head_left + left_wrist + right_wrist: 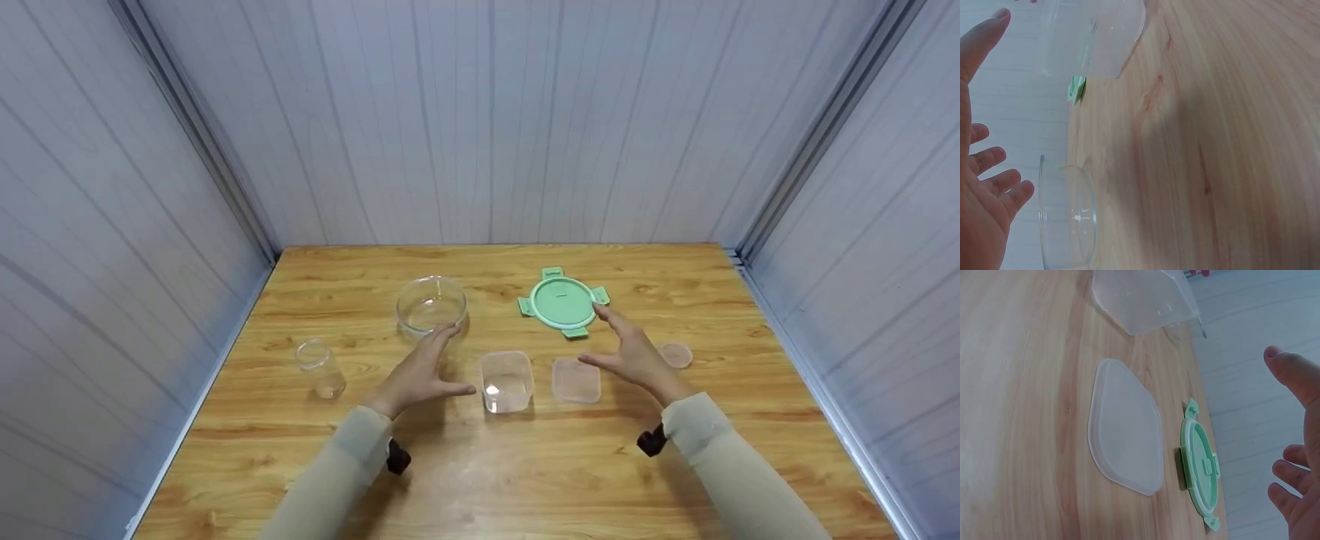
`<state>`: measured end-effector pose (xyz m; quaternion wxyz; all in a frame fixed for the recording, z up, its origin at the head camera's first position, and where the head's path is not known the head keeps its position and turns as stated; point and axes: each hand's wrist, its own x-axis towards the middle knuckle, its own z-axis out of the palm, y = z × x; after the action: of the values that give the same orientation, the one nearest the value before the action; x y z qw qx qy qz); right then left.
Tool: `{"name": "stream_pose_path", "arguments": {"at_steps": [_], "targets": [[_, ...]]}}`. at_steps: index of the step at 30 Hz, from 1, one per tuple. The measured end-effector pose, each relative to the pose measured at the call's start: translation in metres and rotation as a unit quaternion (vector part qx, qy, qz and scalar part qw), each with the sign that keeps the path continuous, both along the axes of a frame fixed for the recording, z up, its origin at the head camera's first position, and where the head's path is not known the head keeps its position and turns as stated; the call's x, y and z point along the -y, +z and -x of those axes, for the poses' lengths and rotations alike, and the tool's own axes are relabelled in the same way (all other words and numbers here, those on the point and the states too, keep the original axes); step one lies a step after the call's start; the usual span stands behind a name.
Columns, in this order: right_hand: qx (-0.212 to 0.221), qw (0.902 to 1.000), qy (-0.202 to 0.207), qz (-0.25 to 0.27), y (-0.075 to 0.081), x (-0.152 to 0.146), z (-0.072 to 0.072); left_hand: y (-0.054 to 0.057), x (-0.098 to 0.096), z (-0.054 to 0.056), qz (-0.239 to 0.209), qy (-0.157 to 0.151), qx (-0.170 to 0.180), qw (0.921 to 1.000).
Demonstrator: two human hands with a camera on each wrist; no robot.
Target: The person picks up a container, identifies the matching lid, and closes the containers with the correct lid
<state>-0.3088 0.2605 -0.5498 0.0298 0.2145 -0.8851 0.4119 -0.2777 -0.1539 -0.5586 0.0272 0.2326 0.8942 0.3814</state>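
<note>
My left hand (421,375) is held over the table with thumb and fingers spread, holding nothing. Its thumb points at a clear square plastic container (507,382), and its fingertips overlap the near rim of a round glass bowl (431,306) in the head view. Fingers apart and grasping nothing, my right hand (636,356) hovers above the right side. Below its thumb lies a translucent square lid (1129,427). Its index fingertip overlaps the edge of a round green lid (562,303) with several clip flaps. The square container (1092,36) stands upright, mouth up.
A small clear glass jar (321,369) is at the left of the wooden table (480,480). A small round translucent lid (676,355) lies beyond the right wrist. Pale panel walls (487,120) close off the back and both sides.
</note>
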Motion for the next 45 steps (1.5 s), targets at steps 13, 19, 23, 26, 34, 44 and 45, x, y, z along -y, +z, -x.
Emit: {"name": "stream_pose_path", "arguments": {"at_steps": [13,19,23,26,34,44,45], "targets": [[-0.007,0.9998,0.013,-0.013,-0.006,0.009,-0.006,-0.007,-0.002,0.001,-0.028,-0.028,0.021,0.9990],[-0.011,0.9995,0.028,-0.002,-0.009,0.013,-0.006,-0.008,-0.004,0.001,-0.024,-0.025,0.038,0.9987],[-0.001,0.9993,0.030,0.024,-0.011,0.016,-0.006,-0.008,-0.006,0.001,-0.030,-0.020,0.047,0.9982],[0.003,0.9988,0.030,0.039,-0.015,0.017,-0.006,-0.009,-0.008,0.001,-0.033,-0.018,0.059,0.9975],[0.013,0.9968,0.031,0.072,-0.024,0.022,-0.011,-0.014,-0.012,0.001,-0.058,-0.020,0.083,0.9947],[0.046,0.9957,0.048,0.065,-0.028,0.033,-0.017,-0.019,-0.015,0.000,-0.069,-0.026,0.080,0.9941],[0.049,0.9957,0.050,0.060,-0.029,0.033,-0.018,-0.020,-0.016,0.000,-0.069,-0.025,0.082,0.9939]]}}
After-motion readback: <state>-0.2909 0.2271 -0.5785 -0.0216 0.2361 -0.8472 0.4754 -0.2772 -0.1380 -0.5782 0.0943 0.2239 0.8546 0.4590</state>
